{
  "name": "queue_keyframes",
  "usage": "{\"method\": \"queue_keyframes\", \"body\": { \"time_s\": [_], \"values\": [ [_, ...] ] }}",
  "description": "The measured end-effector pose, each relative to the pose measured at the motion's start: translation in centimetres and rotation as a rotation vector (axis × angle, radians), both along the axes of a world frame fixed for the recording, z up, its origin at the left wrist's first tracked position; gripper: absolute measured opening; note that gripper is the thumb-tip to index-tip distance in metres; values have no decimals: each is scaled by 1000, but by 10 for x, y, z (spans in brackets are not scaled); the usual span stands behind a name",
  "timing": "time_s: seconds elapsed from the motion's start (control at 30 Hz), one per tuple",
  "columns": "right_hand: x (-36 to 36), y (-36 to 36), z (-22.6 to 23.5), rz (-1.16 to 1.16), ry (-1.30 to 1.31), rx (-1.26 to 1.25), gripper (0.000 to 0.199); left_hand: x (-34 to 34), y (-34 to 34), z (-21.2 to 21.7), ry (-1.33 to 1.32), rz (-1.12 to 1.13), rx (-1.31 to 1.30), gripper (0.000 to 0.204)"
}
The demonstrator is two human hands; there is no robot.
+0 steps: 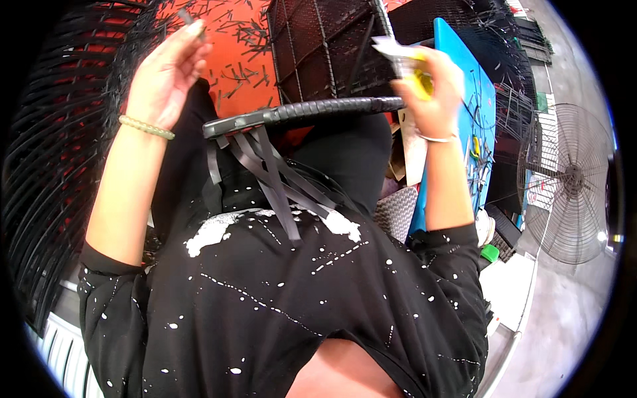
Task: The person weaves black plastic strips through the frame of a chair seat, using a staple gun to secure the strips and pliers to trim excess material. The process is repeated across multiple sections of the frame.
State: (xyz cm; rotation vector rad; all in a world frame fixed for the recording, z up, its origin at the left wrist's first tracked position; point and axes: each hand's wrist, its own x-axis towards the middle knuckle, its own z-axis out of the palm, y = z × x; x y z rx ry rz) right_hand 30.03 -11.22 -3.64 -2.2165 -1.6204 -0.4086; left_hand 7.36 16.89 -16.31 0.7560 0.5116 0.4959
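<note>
Raised at the upper left, my left hand (169,73) pinches a short dark strip (186,16) between thumb and fingertips. My right hand (439,93), at the upper right, is closed round a yellow-handled tool (422,78) with a bright metal end; blur hides its exact kind. Between the hands, a black woven wicker frame (298,110) lies across my lap, its right end close to the right hand. Several loose flat grey strips (272,176) hang from its left part toward my shirt. Neither hand visibly grips the frame.
Dark strip offcuts lie over the red surface (232,93) ahead. Black woven panels (325,46) stand beyond the lap, with curved black wicker (60,146) at left. A blue table (458,66) with tools is at right, beside a large fan (572,176).
</note>
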Motion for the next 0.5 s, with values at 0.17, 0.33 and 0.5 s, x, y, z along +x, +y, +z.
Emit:
{"method": "queue_keyframes", "body": {
  "time_s": [0.17, 0.33, 0.5],
  "values": [
    [72, -129, -17, -540, -200, 205, 44, -18, 21, -19, 165, 287, -91, 39],
    [104, -282, -51, -1202, -205, -71, 72, -41, -6, -27, 289, 251, 265, 40],
    [110, -377, -73, -1611, -51, -439, 90, -76, -29, -36, 277, 61, 630, 37]
  ]
}}
